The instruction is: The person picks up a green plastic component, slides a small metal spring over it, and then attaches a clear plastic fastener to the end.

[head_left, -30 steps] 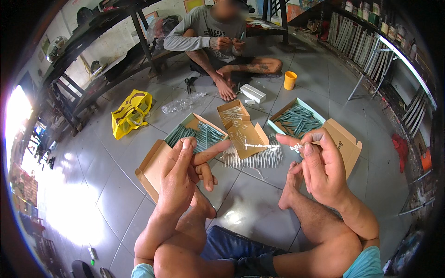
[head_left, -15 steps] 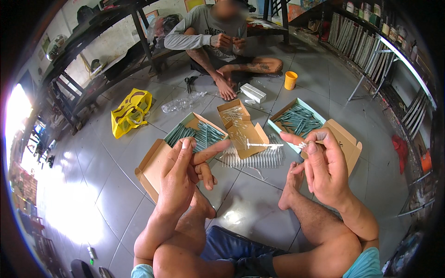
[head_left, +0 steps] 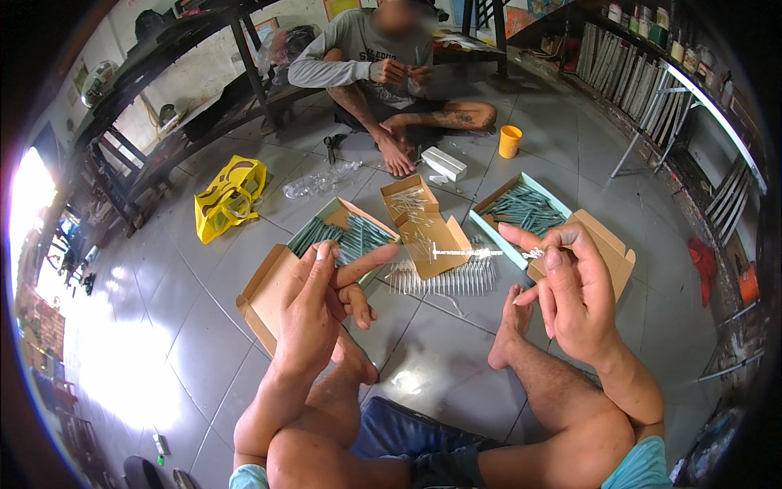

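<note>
Both my hands are raised in front of me, some way apart. My left hand [head_left: 322,289] pinches thumb against fingers while one finger stretches to the right; what it holds, if anything, I cannot make out. My right hand [head_left: 570,285] closes on a small white curled piece [head_left: 532,253] at its fingertips. Between them, a thin white broken line [head_left: 468,253] shows over an unfolded brown cardboard box [head_left: 436,265]; whether it is held or lies there I cannot tell. That box has several small pale slivers on it. Below lies a row of clear spiky pieces [head_left: 444,279].
Open boxes of green-grey sticks stand left [head_left: 346,236] and right [head_left: 529,209]. Farther off are a yellow bag [head_left: 230,200], crumpled clear plastic [head_left: 322,181], a white carton [head_left: 445,165] and a yellow cup [head_left: 510,142]. Another person [head_left: 383,73] sits opposite, hands together.
My hands have barely shifted. The white line between them looked more solid before and now appears broken up; the white piece at my right fingertips has turned slightly.
</note>
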### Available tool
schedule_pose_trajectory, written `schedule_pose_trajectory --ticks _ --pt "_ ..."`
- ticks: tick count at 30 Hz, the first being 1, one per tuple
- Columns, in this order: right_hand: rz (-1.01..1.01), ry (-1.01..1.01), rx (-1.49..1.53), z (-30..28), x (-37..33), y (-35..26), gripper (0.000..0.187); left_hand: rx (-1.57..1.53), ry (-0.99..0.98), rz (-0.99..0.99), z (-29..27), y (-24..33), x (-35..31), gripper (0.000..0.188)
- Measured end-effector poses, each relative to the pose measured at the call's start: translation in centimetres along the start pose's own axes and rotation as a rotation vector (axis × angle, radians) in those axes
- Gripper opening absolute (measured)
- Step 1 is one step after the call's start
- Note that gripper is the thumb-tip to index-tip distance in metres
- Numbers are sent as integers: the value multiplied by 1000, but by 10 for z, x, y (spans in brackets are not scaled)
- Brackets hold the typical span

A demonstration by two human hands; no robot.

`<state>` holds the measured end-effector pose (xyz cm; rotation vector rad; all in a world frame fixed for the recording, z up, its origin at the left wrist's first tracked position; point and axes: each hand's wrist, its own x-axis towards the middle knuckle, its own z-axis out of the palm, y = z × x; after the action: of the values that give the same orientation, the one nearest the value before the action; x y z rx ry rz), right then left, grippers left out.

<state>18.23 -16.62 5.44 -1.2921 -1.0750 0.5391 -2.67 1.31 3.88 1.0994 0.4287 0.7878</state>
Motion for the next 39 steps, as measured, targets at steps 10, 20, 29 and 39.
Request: schedule_pose_trajectory --ticks 10,20,29,39 --pt "-53 12 -46 -1 1 5 17 28 -68 -22 -7 2 2 26" --pt "56 42 -48 -9 -3 -6 14 256 65 33 -5 -13 13 29" --pt "331 -77 -257 -16 -5 8 13 1316 -381 -193 -40 -106 23 26" --pt "454 -146 -81 -10 -1 27 16 1263 -225 158 -10 -90 18 22"
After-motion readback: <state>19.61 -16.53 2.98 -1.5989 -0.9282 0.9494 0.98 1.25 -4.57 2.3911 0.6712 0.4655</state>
